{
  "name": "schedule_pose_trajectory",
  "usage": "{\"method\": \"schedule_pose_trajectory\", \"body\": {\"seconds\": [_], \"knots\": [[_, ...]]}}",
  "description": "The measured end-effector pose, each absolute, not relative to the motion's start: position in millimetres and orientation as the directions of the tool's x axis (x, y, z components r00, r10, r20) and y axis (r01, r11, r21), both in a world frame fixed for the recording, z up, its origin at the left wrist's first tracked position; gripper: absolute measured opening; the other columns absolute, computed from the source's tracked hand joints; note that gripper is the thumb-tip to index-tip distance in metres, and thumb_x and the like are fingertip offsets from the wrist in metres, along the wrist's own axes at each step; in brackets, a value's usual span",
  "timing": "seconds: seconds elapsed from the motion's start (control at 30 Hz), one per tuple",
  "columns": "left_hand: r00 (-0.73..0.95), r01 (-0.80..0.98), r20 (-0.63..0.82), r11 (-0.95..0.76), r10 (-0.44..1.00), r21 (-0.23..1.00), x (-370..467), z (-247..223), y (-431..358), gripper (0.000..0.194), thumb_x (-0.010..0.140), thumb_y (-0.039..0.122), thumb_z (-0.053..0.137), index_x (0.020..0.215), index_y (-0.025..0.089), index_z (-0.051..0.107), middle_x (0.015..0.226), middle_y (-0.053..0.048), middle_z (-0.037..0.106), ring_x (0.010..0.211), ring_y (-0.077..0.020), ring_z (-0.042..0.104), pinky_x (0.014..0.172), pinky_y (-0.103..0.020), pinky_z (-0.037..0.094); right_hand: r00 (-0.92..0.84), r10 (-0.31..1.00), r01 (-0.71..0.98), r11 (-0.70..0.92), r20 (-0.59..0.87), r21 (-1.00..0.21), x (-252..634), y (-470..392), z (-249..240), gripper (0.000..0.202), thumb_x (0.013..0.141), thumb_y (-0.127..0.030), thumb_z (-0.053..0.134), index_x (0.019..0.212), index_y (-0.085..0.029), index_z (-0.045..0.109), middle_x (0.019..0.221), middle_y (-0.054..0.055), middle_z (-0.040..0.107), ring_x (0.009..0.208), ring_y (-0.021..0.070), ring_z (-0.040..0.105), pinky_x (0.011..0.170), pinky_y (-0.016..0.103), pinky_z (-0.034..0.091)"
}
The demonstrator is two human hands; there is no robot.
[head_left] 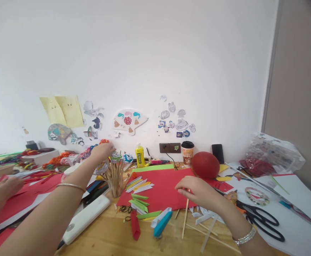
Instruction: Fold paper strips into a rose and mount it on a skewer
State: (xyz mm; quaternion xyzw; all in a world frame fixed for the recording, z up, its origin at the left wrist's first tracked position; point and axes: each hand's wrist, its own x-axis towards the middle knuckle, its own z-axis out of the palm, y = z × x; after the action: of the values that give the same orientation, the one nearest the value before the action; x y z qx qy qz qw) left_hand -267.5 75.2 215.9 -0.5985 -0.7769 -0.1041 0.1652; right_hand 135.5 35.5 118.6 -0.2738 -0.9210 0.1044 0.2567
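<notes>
My left hand (102, 152) reaches over a clear cup of wooden sticks (115, 179), beside coloured paper flowers (117, 156). Its fingers are bunched; what they hold, if anything, is hidden. Over the red paper (161, 188), my right hand (195, 192) is closed, with a thin wooden stick (185, 220) slanting down from between thumb and fingers. Folded paper strips lie left of it: green ones (139, 204), white and yellow ones (139, 185), a blue one (162, 224) and a red one (135, 225). Several loose sticks (211, 236) lie below the right hand.
Another person's hands (4, 186) work over red paper at the left. A white case (87, 218) lies near the front. A red balloon (206, 165), a lidded paper cup (188, 154) and a yellow bottle (139, 155) stand at the back. Black-handled scissors (262, 217) lie right.
</notes>
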Motion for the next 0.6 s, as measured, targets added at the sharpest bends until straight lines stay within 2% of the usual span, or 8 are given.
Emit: {"method": "schedule_pose_trajectory", "body": {"seconds": [0.17, 0.27, 0.37, 0.43, 0.47, 0.53, 0.6], "knots": [[-0.225, 0.974, 0.464, 0.205, 0.857, 0.093, -265.6, 216.9, 70.7, 0.031, 0.087, 0.031, 0.054, 0.115, 0.016, 0.053, 0.116, -0.008, 0.057, 0.097, -0.0215, 0.059, 0.080, -0.042, 0.051, -0.724, 0.557, 0.449, 0.829, 0.408, -0.334, 136.5, 35.9, 118.6, 0.024, 0.089, -0.023, 0.044, 0.093, -0.020, 0.068, 0.091, 0.004, 0.070, 0.084, 0.0192, 0.061, 0.070, 0.027, 0.046], [-0.268, 0.963, 0.594, 0.184, 0.759, 0.199, -262.2, 217.1, 56.8, 0.032, 0.087, 0.031, 0.054, 0.114, 0.016, 0.053, 0.115, -0.007, 0.057, 0.096, -0.0215, 0.059, 0.080, -0.041, 0.051, -0.726, 0.555, 0.447, 0.830, 0.406, -0.334, 137.7, 36.6, 119.0, 0.025, 0.088, -0.022, 0.044, 0.093, -0.020, 0.068, 0.092, 0.005, 0.070, 0.085, 0.0190, 0.061, 0.072, 0.027, 0.045], [-0.388, 0.921, 0.763, 0.189, 0.517, 0.340, -254.7, 206.9, 31.9, 0.032, 0.087, 0.031, 0.054, 0.115, 0.016, 0.053, 0.117, -0.008, 0.056, 0.100, -0.0229, 0.057, 0.083, -0.044, 0.049, -0.725, 0.553, 0.445, 0.831, 0.411, -0.335, 139.0, 37.3, 119.4, 0.026, 0.089, -0.022, 0.043, 0.094, -0.020, 0.068, 0.094, 0.005, 0.070, 0.087, 0.0189, 0.061, 0.074, 0.028, 0.045], [-0.493, 0.870, 0.822, 0.168, 0.286, 0.463, -247.9, 189.1, 13.3, 0.031, 0.090, 0.025, 0.044, 0.115, 0.006, 0.049, 0.115, -0.012, 0.055, 0.111, -0.0307, 0.050, 0.096, -0.050, 0.038, -0.725, 0.555, 0.448, 0.830, 0.408, -0.333, 139.7, 37.3, 119.7, 0.026, 0.090, -0.023, 0.042, 0.094, -0.019, 0.068, 0.094, 0.005, 0.070, 0.087, 0.0189, 0.061, 0.075, 0.028, 0.045], [-0.545, 0.838, 0.822, 0.142, 0.166, 0.527, -244.4, 176.6, 5.2, 0.033, 0.091, 0.024, 0.039, 0.118, 0.005, 0.044, 0.118, -0.013, 0.052, 0.114, -0.0327, 0.047, 0.098, -0.050, 0.035, -0.727, 0.557, 0.451, 0.829, 0.403, -0.332, 140.0, 37.3, 119.8, 0.026, 0.090, -0.023, 0.042, 0.094, -0.019, 0.067, 0.094, 0.005, 0.070, 0.087, 0.0189, 0.061, 0.074, 0.028, 0.045], [-0.638, 0.768, 0.770, 0.061, -0.018, 0.638, -238.8, 146.0, -5.6, 0.034, 0.091, 0.019, 0.032, 0.123, 0.007, 0.030, 0.128, -0.015, 0.042, 0.116, -0.0322, 0.045, 0.095, -0.048, 0.039, -0.728, 0.560, 0.456, 0.826, 0.395, -0.332, 140.5, 37.3, 119.5, 0.026, 0.090, -0.023, 0.042, 0.094, -0.020, 0.067, 0.093, 0.005, 0.070, 0.086, 0.0189, 0.061, 0.073, 0.028, 0.045], [-0.733, 0.678, 0.674, -0.016, -0.093, 0.735, -236.0, 112.7, -7.2, 0.035, 0.087, 0.013, 0.032, 0.121, 0.009, 0.024, 0.131, -0.020, 0.035, 0.117, -0.0323, 0.045, 0.091, -0.050, 0.042, -0.728, 0.560, 0.457, 0.826, 0.395, -0.330, 140.9, 37.7, 118.8, 0.026, 0.090, -0.023, 0.042, 0.094, -0.020, 0.067, 0.093, 0.005, 0.070, 0.086, 0.0190, 0.061, 0.074, 0.028, 0.044]]}}
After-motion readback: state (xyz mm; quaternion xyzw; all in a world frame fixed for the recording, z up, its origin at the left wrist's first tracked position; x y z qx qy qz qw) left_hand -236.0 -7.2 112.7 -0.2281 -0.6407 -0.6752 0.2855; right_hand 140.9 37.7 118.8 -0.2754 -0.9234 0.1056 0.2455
